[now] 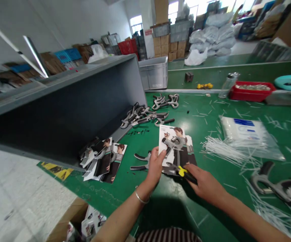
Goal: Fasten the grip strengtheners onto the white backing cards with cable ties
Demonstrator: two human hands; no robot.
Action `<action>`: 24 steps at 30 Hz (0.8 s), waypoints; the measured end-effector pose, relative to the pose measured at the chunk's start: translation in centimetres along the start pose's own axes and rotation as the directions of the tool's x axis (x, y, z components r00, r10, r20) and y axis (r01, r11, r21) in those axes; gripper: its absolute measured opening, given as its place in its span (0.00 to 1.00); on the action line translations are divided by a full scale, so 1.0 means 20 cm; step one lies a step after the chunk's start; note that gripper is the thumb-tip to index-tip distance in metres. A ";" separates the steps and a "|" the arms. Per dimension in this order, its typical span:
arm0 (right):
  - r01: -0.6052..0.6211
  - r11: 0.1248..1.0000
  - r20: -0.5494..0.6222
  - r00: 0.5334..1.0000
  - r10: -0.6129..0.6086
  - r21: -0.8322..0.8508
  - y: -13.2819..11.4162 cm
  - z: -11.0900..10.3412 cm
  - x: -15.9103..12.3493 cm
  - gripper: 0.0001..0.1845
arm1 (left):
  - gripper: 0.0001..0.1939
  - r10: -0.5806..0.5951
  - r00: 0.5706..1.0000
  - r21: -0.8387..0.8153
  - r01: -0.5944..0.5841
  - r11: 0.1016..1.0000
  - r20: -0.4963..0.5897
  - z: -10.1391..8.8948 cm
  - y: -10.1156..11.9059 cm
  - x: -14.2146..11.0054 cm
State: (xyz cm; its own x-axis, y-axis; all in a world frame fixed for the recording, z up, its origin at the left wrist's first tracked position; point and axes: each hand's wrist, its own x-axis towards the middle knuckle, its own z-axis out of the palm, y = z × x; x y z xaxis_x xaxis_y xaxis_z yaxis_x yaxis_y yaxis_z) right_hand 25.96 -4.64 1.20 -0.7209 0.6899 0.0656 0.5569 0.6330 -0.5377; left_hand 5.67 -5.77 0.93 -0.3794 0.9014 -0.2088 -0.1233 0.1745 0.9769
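My left hand is closed on the left edge of a printed card, held tilted above the green table. Fixed to its front is a grey plier-like tool with a rounded head. In my right hand are side cutters with black and yellow handles; their jaws lie at the card's lower edge. Whether the jaws touch anything there I cannot tell. Behind the held card, part of another printed card shows. Dark handles of a grey tool stick out left of my left hand.
Several grey tools lie in a heap by the tipped grey crate. Carded tools are stacked at the crate's mouth. White cable ties, a plastic bag, a red tray and larger grey tools occupy the right.
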 end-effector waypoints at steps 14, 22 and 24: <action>0.020 0.999 -0.008 1.000 -0.021 -0.042 0.10 0.04 -0.33 0.31 | 0.33 0.401 0.877 0.727 -0.090 0.680 -0.266 -1.05 0.33 -0.10; -0.423 0.874 -0.282 0.891 0.355 -0.237 0.66 -0.22 -0.20 0.10 | 0.17 0.377 0.916 0.680 -0.364 0.636 0.138 -0.50 0.01 0.02; -0.469 0.808 -0.251 0.881 0.400 -0.357 0.73 -0.25 -0.14 0.11 | 0.22 0.278 0.942 0.669 -0.329 0.666 0.186 -0.27 -0.10 0.08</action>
State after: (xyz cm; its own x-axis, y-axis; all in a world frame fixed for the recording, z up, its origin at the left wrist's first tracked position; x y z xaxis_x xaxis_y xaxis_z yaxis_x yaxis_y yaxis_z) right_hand 38.22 4.38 -2.62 -0.3088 0.9496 0.0533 0.9351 0.3134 -0.1652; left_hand 0.37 -6.78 -1.70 -0.2216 0.9715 0.0835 0.6561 0.0853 0.7498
